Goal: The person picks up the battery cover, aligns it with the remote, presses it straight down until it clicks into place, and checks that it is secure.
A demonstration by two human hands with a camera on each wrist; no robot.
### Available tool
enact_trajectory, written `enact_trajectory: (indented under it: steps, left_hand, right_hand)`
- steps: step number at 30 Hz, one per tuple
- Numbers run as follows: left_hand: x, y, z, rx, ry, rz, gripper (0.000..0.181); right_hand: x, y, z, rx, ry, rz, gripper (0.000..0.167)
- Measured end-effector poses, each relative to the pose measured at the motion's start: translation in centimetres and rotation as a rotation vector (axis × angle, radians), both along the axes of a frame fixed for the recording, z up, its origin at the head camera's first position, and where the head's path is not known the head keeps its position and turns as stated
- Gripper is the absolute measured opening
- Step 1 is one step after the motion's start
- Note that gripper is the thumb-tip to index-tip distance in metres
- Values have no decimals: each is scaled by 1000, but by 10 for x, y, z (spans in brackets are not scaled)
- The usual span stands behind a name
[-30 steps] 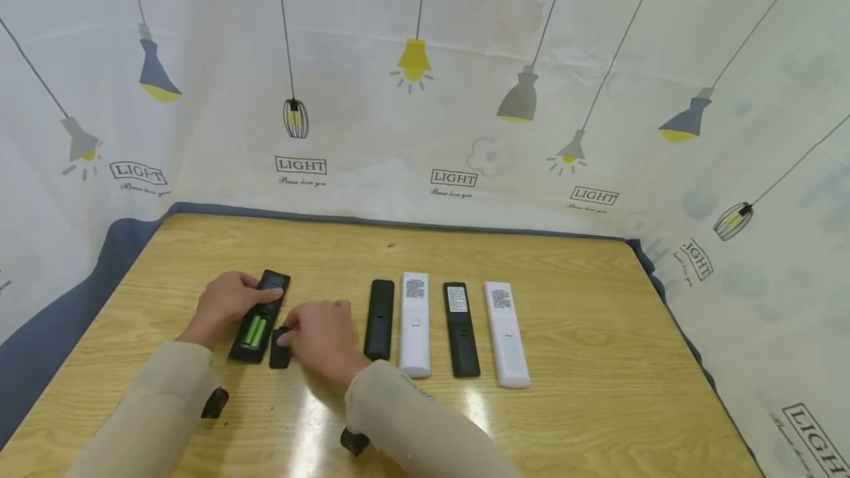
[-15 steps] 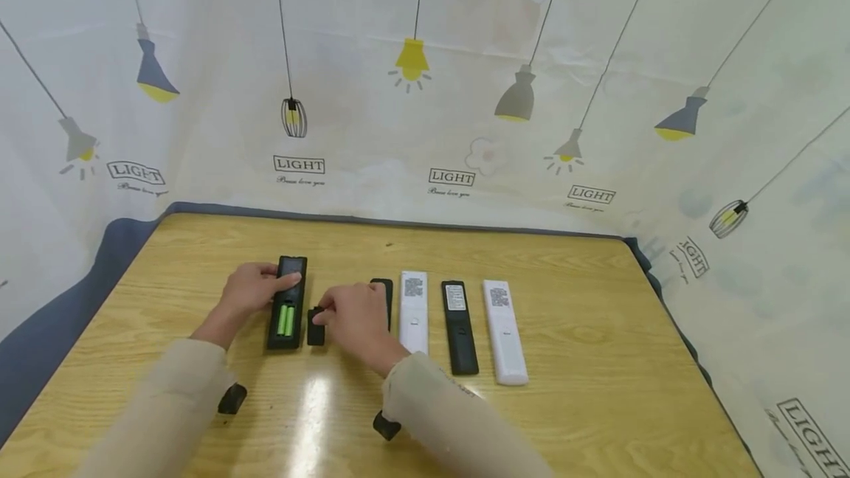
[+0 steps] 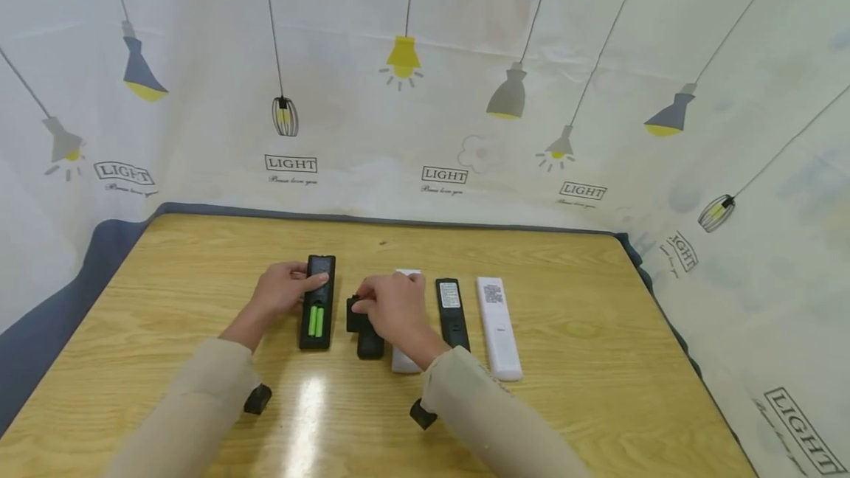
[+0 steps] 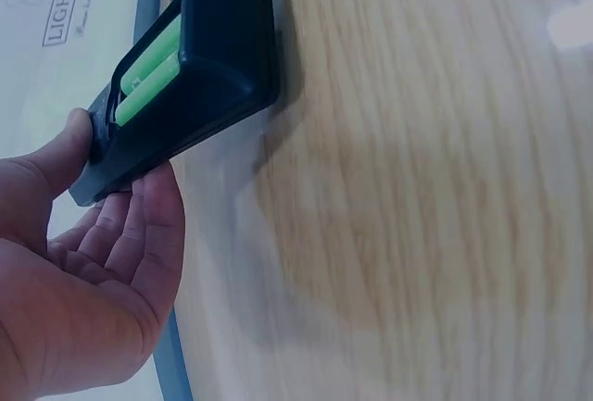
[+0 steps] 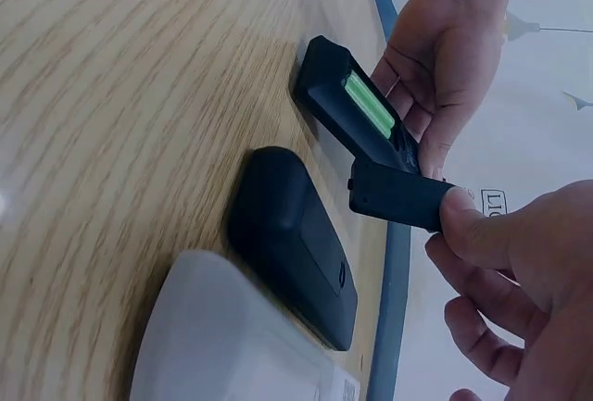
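Note:
My left hand grips the upper part of a black remote control, thumb on its back face and fingers along its side and underneath. Two green batteries lie in its uncovered compartment. To the right, my right hand pinches a flat black battery cover between thumb and fingers. The cover is held apart from the gripped remote. Beneath my right hand lies another black remote, its upper part hidden in the head view.
On the wooden table, a white remote lies partly under my right hand. Farther right are a black remote with a white label and a second white remote. A printed curtain stands behind the table.
Both hands have moved right across the table, carrying the black remote and its battery cover. The remote has turned from slanted to nearly straight. The camera view has shifted slightly.

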State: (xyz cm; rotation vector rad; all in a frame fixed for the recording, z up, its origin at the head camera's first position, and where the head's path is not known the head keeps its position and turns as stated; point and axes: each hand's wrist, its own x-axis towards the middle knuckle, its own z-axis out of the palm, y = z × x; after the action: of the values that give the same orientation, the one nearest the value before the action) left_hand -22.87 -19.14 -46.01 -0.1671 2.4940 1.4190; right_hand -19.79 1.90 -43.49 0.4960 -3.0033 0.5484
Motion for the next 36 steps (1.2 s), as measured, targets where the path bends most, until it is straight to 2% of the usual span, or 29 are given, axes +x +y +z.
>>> enact_trajectory:
  steps: [11,20,28,36]
  left_hand:
    - [0,10,-3,71,24,-25,67]
    - [-2,12,-6,57,45,-27,65]
    - [-1,13,-6,88,46,-10,64]
    - [0,14,-4,102,41,3,62]
  right_hand:
    - [1,10,0,-40,-12,13,19]
    - [3,-4,1,-94,-24,40,19]
    - [2,-22,-1,-69,-10,50,20]
    - [1,-28,-6,-12,41,67,22]
